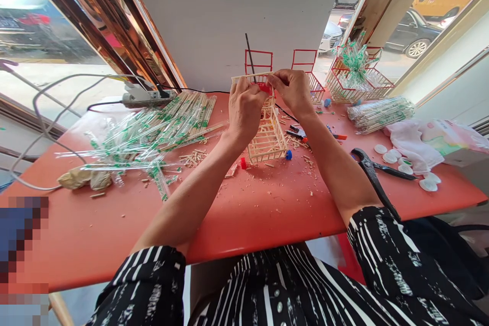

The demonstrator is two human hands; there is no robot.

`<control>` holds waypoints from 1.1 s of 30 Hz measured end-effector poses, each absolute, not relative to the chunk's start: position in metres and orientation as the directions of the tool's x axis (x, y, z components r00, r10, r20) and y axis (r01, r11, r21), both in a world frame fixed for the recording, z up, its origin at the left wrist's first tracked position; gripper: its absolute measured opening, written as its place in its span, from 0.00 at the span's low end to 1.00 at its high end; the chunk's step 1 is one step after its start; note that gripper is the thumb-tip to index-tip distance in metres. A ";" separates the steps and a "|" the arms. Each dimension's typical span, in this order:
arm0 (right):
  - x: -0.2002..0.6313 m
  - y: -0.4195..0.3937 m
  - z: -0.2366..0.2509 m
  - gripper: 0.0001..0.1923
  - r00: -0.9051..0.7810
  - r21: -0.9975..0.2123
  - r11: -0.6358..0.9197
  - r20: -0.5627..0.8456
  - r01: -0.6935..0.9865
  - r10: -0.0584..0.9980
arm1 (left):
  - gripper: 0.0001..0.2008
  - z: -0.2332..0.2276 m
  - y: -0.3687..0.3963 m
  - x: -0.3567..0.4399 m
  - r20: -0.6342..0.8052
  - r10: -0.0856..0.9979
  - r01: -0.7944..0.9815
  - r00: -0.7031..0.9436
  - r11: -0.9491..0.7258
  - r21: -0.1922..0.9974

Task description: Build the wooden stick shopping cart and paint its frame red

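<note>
In the middle of the table stands a small cart (272, 137) built of pale wooden sticks, with a red bottle cap (243, 163) and a blue bottle cap (289, 154) at its lower near corners. My left hand (246, 107) is closed at the cart's far end, its fingers on a pale wooden stick (248, 77) that lies crosswise. My right hand (296, 89) pinches the same stick at its right end. Something red shows between my hands, and my fingers partly hide the join. I cannot tell whether the stick touches the cart.
Wrapped chopsticks (168, 122) lie in a heap at left, near a power strip (147, 97). Pliers (296, 133), large black-handled scissors (370, 168) and white discs (428, 182) lie at right. Red-edged carts (359, 84) stand behind. Wood bits litter the red table (263, 214).
</note>
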State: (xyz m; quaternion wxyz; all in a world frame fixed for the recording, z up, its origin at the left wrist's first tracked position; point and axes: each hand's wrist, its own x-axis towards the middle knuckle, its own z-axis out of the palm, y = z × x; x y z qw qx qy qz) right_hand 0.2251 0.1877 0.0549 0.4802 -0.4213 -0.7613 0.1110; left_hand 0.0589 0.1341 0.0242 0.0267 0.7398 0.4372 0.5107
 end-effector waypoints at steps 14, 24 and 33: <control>0.233 0.187 0.061 0.11 -0.242 -0.633 0.595 0.558 0.495 0.794 | 0.10 0.018 0.142 0.055 0.766 0.634 0.595 0.104 -0.657 0.463; 0.234 0.191 0.056 0.23 -0.274 -0.671 0.620 0.558 0.406 0.784 | 0.09 0.011 0.148 0.056 0.779 0.620 0.595 0.093 -0.662 0.456; 0.231 0.191 0.052 0.25 -0.262 -0.640 0.663 0.613 0.388 0.745 | 0.08 0.016 0.142 0.055 0.764 0.638 0.627 0.099 -0.636 0.450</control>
